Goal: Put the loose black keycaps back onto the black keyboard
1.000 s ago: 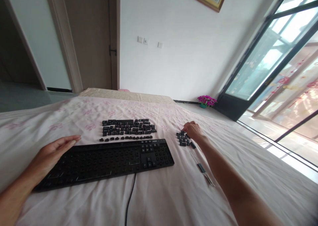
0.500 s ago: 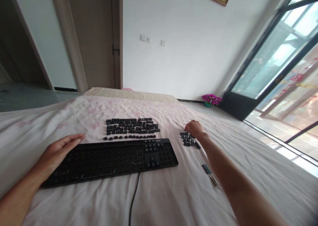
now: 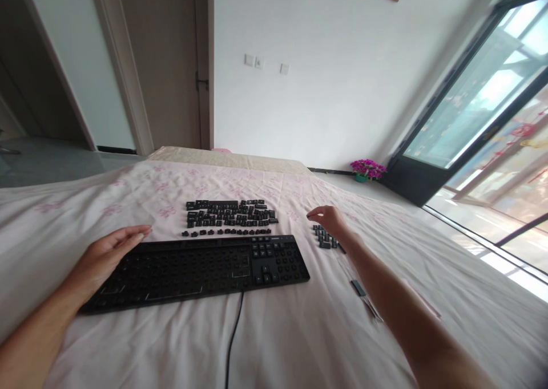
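Long black plastic keyboard point(image 3: 188, 272) (kbd) lies flat on pale pink-white floral cloth sheet point(image 3: 274, 343), R end a bit farther off than L. Caps sit on its nav & arrow sections; main field shows dark open key spots. Thin black cable point(image 3: 233, 337) runs from kbd's near edge twd the bottom of the view.

Bare L hand point(image 3: 107, 253) is over kbd's L end, palm side facing R. Its grip: thumb & fingers nearly together, tips by kbd's far edge; can't tell if anything's btwn them, or if hand touches kbd.

Bare R hand point(image 3: 331, 221) is beyond kbd's far R corner, apart from it. Its grip: thumb & fingertips pinched together on a small dark piece point(image 3: 308, 215), too small to ID for sure, prob. a keycap. Piece sits at the tips, L side of hand.

Loose cluster of small black square keycaps point(image 3: 324, 238) lies on sheet just under/near side of R hand, part hidden by wrist. Bigger block of black plastic keycaps point(image 3: 231, 213), in rough rows, lies past kbd, btwn the hands; single line of small black keycaps point(image 3: 226, 232) runs btwn block & kbd. Slim dark-handled tool w/ thin wire ends point(image 3: 358, 288) lies near R forearm.
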The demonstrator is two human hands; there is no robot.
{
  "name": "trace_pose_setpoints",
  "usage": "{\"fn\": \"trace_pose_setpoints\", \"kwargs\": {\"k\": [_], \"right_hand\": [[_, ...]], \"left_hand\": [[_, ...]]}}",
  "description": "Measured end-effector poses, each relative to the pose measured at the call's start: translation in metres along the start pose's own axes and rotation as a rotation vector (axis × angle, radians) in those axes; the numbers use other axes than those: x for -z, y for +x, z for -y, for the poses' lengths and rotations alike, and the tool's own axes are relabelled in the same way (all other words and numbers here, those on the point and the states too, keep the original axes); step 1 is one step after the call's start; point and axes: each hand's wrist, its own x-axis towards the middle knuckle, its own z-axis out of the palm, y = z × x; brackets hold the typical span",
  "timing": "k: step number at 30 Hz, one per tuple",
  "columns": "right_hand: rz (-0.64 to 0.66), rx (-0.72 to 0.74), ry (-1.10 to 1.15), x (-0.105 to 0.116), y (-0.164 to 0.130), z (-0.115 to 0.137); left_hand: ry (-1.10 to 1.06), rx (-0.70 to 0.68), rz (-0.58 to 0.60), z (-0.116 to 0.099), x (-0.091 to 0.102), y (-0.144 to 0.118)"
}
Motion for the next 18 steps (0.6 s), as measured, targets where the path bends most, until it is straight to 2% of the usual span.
{"fn": "trace_pose_setpoints", "kwargs": {"k": [2,5,10,18], "right_hand": [[-0.037,0.087,0.244,-0.007,-0.016,0.017],[-0.025,0.196,0.408,-0.019,-0.042,0.042],[-0.037,0.336,0.35,-0.033,-0.066,0.066],[-0.082,0.444,0.271,-0.03,-0.072,0.073]], "left_hand": [[-0.001,0.001,0.006,0.001,0.0,0.001],[-0.022,-0.003,0.017,0.005,0.0,0.003],[-0.048,0.006,0.02,0.007,0.0,0.004],[-0.055,0.0,0.026,0.004,0.001,0.003]]}}
